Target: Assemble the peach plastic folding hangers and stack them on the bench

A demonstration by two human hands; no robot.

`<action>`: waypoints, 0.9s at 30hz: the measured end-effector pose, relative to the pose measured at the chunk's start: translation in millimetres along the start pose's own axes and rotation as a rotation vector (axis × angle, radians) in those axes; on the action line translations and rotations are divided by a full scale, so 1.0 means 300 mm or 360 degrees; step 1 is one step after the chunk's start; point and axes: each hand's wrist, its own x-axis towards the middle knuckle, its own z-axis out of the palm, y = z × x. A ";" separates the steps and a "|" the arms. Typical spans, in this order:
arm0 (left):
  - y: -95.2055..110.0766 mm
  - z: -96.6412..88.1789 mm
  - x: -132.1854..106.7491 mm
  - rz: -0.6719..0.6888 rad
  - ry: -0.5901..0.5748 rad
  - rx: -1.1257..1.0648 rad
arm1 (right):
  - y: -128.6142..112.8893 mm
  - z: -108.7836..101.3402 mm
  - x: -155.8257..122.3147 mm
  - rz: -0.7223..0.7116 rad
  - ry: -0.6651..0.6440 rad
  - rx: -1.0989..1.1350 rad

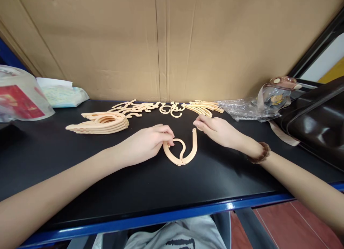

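Note:
A beige plastic folding hanger (pixel 190 156), made of two curved arms and a hook, lies on the black table in front of me. My left hand (pixel 158 139) pinches the tip of its left arm. Just past the tip of the right arm is my right hand (pixel 212 128), fingers drawn together in front of a pile of beige hanger arms (pixel 205 106). What those fingers hold, if anything, is hidden. Loose beige hooks (pixel 176 109) lie behind the hanger. A stack of folded hangers (pixel 102 123) sits left of my left hand, with more hanger pieces (pixel 139 107) behind it.
Cardboard (pixel 120 44) walls off the back of the black table (pixel 120 191). At the left stand a large tape roll (pixel 24 94) and a soft pack (pixel 64 93). Clear plastic bags (pixel 247 107), a clear bottle (pixel 278 96) and a dark bag (pixel 317 123) are at the right.

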 end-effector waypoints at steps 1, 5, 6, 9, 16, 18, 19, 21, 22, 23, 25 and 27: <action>-0.001 -0.003 0.002 -0.0023 0.0006 -0.0028 | 0.005 -0.002 0.001 0.0008 0.0025 -0.0001; -0.012 -0.015 0.001 -0.0130 -0.0003 0.0005 | 0.013 0.000 0.005 -0.0049 0.0075 0.0094; -0.016 -0.016 0.000 -0.0151 -0.0012 0.0053 | 0.012 0.002 0.006 -0.0073 0.0068 0.0149; -0.018 -0.015 0.000 -0.0150 0.0010 0.0285 | 0.008 0.011 0.009 -0.0131 0.0009 0.0379; 0.102 0.044 0.018 -0.0117 0.0276 0.0641 | 0.001 0.024 0.014 -0.0122 -0.0165 0.0832; 0.131 0.063 0.020 -0.0061 0.0204 0.0610 | -0.002 0.025 0.015 -0.0122 -0.0164 0.0900; 0.138 0.069 0.020 -0.0038 0.0172 0.0593 | -0.003 0.027 0.016 -0.0101 -0.0174 0.0956; 0.142 0.074 0.019 -0.0002 0.0137 0.0545 | -0.004 0.030 0.018 -0.0021 -0.0208 0.1102; 0.140 0.072 0.019 0.0003 0.0132 0.0509 | -0.003 0.032 0.020 0.0025 -0.0228 0.1169; 0.138 0.070 0.018 0.0010 0.0129 0.0465 | -0.001 0.034 0.021 0.0065 -0.0244 0.1220; 0.133 0.063 0.017 0.0011 0.0112 0.0362 | 0.002 0.035 0.022 0.0112 -0.0277 0.1230; 0.129 0.057 0.016 -0.0034 0.0104 0.0263 | 0.006 0.032 0.021 0.0117 -0.0322 0.1189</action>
